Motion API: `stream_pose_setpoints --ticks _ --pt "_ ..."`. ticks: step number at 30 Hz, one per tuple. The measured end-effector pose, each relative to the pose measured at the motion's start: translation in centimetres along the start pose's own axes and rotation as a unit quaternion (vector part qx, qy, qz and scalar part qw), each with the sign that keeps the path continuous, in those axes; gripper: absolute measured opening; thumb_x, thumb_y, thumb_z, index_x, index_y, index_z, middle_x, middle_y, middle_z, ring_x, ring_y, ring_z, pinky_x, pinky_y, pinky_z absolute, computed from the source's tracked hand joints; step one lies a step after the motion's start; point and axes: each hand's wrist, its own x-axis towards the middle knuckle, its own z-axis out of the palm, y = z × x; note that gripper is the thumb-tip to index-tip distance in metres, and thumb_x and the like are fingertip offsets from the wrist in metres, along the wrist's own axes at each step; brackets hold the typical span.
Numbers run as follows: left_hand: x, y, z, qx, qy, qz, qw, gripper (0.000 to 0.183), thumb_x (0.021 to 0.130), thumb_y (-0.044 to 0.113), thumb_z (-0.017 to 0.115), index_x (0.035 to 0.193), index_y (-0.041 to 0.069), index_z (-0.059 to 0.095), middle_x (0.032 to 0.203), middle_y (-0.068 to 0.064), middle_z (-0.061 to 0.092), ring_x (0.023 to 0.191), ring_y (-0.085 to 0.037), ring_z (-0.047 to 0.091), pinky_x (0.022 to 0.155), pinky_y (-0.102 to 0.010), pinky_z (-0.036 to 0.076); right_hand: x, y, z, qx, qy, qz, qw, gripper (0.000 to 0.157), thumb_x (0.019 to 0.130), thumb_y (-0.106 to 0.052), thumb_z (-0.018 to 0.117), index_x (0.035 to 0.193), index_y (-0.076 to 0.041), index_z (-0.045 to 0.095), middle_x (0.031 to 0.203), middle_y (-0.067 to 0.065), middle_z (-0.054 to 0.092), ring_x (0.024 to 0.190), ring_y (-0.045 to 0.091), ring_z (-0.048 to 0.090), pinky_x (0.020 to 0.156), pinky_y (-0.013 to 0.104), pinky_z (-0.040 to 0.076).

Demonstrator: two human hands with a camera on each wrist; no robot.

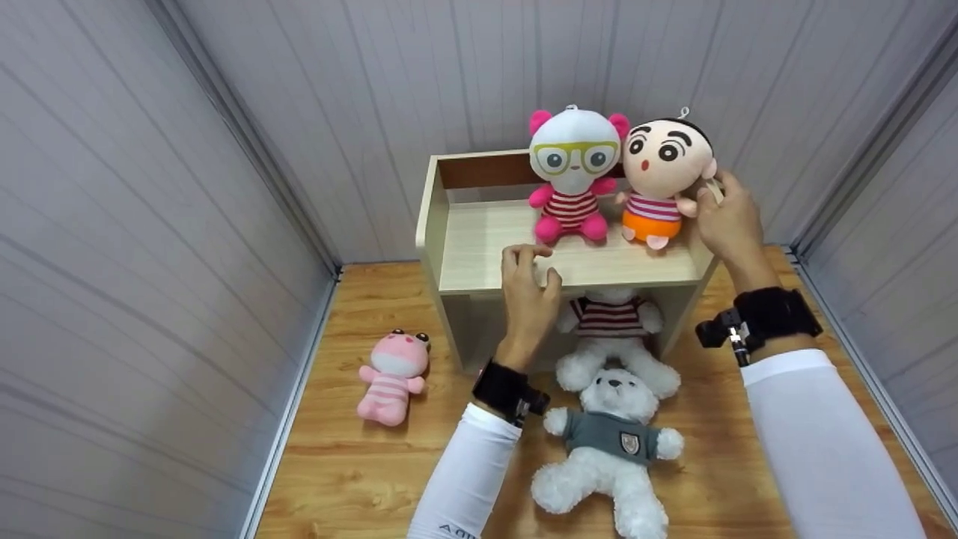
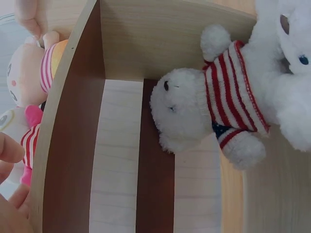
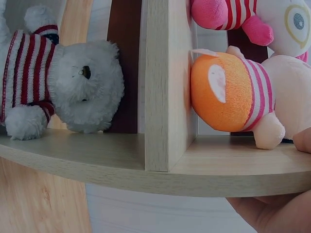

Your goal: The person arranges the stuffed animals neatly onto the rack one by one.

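My right hand [image 1: 730, 217] grips the upper right side panel of a small wooden shelf [image 1: 479, 224], with fingers outside and a fingertip inside. Beside it, a black-haired boy plush [image 1: 651, 206] in orange shorts sits on the top board. A pink-and-white panda plush [image 1: 572, 168] with yellow glasses sits to its left. My left hand [image 1: 530, 288] hovers at the top board's front edge, fingers loosely bent, holding nothing. In the lower compartment lies a white bear in a striped sweater [image 2: 228, 92], its head hidden from the head view by the board.
A white bear in a grey-green shirt [image 1: 614, 442] lies on the wooden floor, head against the other bear's legs. Left of the shelf, a pink frog-like plush [image 1: 393, 378] lies on the floor. Grey panel walls [image 1: 359, 112] stand behind and on both sides.
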Motion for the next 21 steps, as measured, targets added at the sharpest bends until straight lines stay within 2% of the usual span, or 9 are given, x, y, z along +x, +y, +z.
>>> stream_pose_setpoints --ticks 4,8,14,21 --pt "-1.0 -0.3 -0.7 -0.006 -0.004 -0.001 1.0 0.017 0.088 0.0 0.063 0.103 0.009 0.065 0.11 -0.008 0.056 0.105 -0.021 0.057 0.092 -0.031 0.052 0.1 0.1 0.0 -0.004 -0.003 0.004 1.0 0.056 0.107 -0.029 0.037 0.16 -0.009 0.032 0.156 0.028 0.044 0.141 0.047 0.043 0.118 0.06 0.03" --pt "-2.0 -0.5 -1.5 -0.006 0.001 0.018 0.9998 0.013 0.091 0.0 0.063 0.101 0.008 0.066 0.109 -0.007 0.057 0.104 -0.019 0.059 0.094 -0.031 0.051 0.0 0.2 0.0 -0.001 0.006 -0.006 1.0 0.054 0.107 -0.027 0.037 0.157 -0.008 0.036 0.152 0.029 0.048 0.137 0.046 0.047 0.116 0.059 0.033" --pt "-3.4 -0.8 -2.9 -0.011 0.016 0.039 0.9991 0.011 0.09 0.0 0.063 0.098 0.006 0.068 0.103 -0.006 0.061 0.097 -0.02 0.062 0.088 -0.032 0.054 -0.1 0.3 0.1 -0.007 0.008 -0.011 1.0 0.053 0.107 -0.026 0.037 0.156 -0.007 0.037 0.151 0.029 0.049 0.137 0.047 0.047 0.115 0.059 0.034" --pt "-4.8 -2.2 -4.6 -0.002 0.0 0.042 0.9991 0.009 0.091 0.001 0.063 0.096 0.006 0.068 0.094 -0.003 0.067 0.088 -0.015 0.064 0.081 -0.03 0.055 -0.1 0.2 0.0 -0.01 0.009 -0.006 1.0 0.054 0.107 -0.028 0.037 0.157 -0.009 0.036 0.153 0.028 0.047 0.139 0.047 0.045 0.116 0.059 0.033"
